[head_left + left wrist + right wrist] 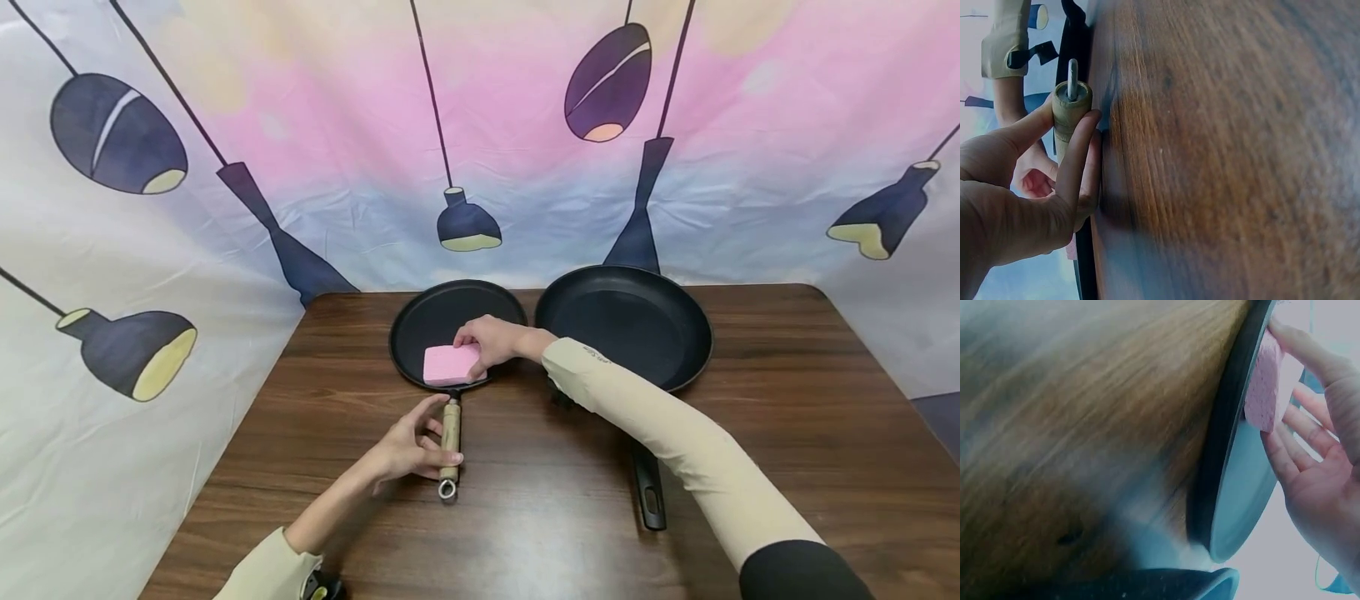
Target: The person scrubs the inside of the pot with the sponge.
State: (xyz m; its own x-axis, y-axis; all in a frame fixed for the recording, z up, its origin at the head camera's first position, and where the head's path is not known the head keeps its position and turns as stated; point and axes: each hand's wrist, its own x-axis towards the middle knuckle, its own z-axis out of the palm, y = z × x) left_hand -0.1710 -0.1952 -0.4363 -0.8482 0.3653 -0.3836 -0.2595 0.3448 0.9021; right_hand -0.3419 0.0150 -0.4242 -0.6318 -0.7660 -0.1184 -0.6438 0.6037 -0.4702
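Note:
A flat black pan (423, 321) with a shallow rim lies at the back of the table, its wooden handle (451, 429) pointing toward me. My left hand (408, 442) grips that handle between thumb and fingers, near the metal hanging ring (1073, 78) in the left wrist view. On the pan's near part sits a pink sponge (448, 365). My right hand (495, 342) pinches the sponge from its right side, thumb on the near edge and fingers on the far edge. The right wrist view shows the sponge (1263, 387) against the pan's surface.
A larger, deeper black frying pan (622, 312) stands right beside the first one, its black handle (649, 492) pointing toward me under my right forearm. Both pans rest on a brown wooden table (540, 517). A printed cloth (360, 125) hangs behind the table's back edge.

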